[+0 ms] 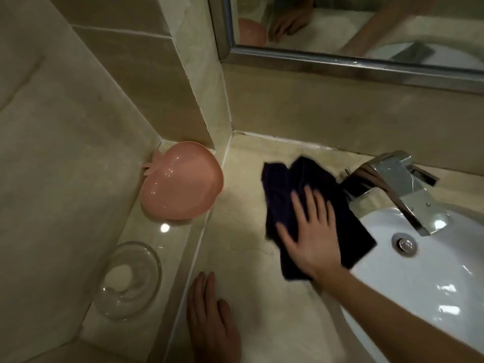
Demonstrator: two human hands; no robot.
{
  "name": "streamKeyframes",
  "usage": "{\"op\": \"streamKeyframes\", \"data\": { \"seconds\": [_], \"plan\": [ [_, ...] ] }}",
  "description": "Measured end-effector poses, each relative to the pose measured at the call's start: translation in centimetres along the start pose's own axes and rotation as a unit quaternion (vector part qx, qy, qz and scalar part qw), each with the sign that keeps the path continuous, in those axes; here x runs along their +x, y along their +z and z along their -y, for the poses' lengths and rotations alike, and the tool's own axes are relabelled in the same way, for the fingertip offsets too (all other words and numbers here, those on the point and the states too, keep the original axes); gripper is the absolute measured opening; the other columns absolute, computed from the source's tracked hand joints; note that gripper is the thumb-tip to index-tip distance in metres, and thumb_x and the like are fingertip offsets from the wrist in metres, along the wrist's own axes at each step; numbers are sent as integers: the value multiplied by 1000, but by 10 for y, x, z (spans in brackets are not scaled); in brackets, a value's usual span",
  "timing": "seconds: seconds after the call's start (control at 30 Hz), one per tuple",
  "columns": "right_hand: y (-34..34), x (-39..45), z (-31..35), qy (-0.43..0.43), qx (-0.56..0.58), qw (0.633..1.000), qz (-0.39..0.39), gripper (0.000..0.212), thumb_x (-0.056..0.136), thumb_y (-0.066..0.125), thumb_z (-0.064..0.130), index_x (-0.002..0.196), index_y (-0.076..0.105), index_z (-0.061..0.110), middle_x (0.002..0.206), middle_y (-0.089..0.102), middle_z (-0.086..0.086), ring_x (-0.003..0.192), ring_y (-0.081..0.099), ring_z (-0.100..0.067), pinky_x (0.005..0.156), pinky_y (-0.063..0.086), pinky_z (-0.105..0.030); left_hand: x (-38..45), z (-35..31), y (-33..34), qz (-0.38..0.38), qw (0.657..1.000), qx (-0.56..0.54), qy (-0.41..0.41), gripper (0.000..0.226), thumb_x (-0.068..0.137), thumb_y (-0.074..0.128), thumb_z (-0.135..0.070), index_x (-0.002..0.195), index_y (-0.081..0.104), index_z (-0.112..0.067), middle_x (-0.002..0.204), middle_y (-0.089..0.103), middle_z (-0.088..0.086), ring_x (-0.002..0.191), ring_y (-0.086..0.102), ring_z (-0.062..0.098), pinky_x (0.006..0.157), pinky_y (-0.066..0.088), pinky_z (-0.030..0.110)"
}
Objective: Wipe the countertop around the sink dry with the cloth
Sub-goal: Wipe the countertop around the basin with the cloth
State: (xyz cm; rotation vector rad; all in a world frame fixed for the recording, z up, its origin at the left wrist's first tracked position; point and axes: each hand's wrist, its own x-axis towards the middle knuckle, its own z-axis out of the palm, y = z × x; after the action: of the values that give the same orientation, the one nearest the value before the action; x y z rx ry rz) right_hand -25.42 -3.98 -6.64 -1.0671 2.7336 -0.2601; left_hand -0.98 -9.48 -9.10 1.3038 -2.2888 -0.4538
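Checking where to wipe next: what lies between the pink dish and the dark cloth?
Only bare beige countertop separates the pink apple-shaped dish from the dark cloth, per the head view.

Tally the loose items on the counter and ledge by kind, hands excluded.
Cloth: 1, the dark cloth under the right hand
Dishes: 2, the pink apple-shaped dish and the clear glass dish, both on the ledge
Total: 3

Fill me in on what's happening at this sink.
A person is wiping the countertop left of the sink. The right hand presses a dark cloth flat beside the tap, with the cloth's edge overlapping the sink rim. The left hand rests flat on the counter. A pink dish sits in the corner.
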Motion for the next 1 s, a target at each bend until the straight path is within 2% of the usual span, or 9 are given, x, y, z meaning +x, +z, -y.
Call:
{"op": "streamKeyframes", "data": {
  "seconds": [0.17,0.23,0.33,0.57,0.63,0.7,0.8,0.9,1.0],
  "plan": [
    [26,-135,32,-90,-12,994,56,86,81,57,67,154,39,25,163,26,-16,148,29,-40,114,24,-63,-2,1,-1,9,1000,7,-4,46,91,39,-16,129,62,-3,137,57,20,122,56,38,101,44,50],
    [29,-140,29,-115,-28,991,63,87,79,58,69,153,40,28,162,29,-15,147,32,-39,112,24,-62,-3,4,0,18,1000,13,-15,48,91,39,-17,131,60,-5,139,56,18,124,54,38,103,41,48],
    [17,-109,18,-143,-8,988,62,80,87,49,70,157,30,36,166,22,-7,152,23,-31,118,17,-58,-3,2,1,15,1000,14,-20,47,90,39,-16,128,63,-1,137,57,19,123,55,39,102,43,49],
    [-1,23,-21,15,-10,1000,-15,73,95,30,68,158,26,31,166,21,-6,153,17,-27,125,10,-46,-1,-2,-3,19,1000,-1,-21,47,91,40,-19,129,63,-2,138,57,17,124,55,36,101,45,49],
    [-6,45,-29,35,3,999,-6,72,99,25,67,159,19,29,168,13,-5,154,10,-23,124,9,-40,0,-4,-6,34,999,-7,-18,48,91,40,-19,130,62,-3,139,56,16,125,54,35,102,42,46],
    [-6,45,-23,41,4,999,-17,71,100,24,64,160,19,25,168,13,-7,154,9,-25,124,11,-41,1,-4,-6,50,998,-11,-22,49,92,39,-19,133,60,-4,141,53,15,128,51,34,104,39,43],
    [1,-6,6,43,12,998,-38,72,98,35,59,158,27,20,166,18,-14,153,16,-33,124,12,-50,0,-4,-8,51,998,-12,-19,48,93,39,-19,133,60,-3,142,53,16,129,50,34,105,38,43],
    [21,-99,38,-39,34,998,18,78,90,50,60,157,32,24,166,19,-14,152,20,-35,121,16,-55,0,0,-5,34,999,-3,-4,48,94,37,-19,129,62,1,138,56,20,126,53,38,102,42,48],
    [44,-167,57,-79,4,994,77,85,72,61,65,148,47,29,160,30,-17,141,39,-36,114,25,-53,0,0,-4,22,1000,6,-11,48,94,37,-20,127,63,3,137,56,22,124,54,40,100,44,52]
  ]
}}
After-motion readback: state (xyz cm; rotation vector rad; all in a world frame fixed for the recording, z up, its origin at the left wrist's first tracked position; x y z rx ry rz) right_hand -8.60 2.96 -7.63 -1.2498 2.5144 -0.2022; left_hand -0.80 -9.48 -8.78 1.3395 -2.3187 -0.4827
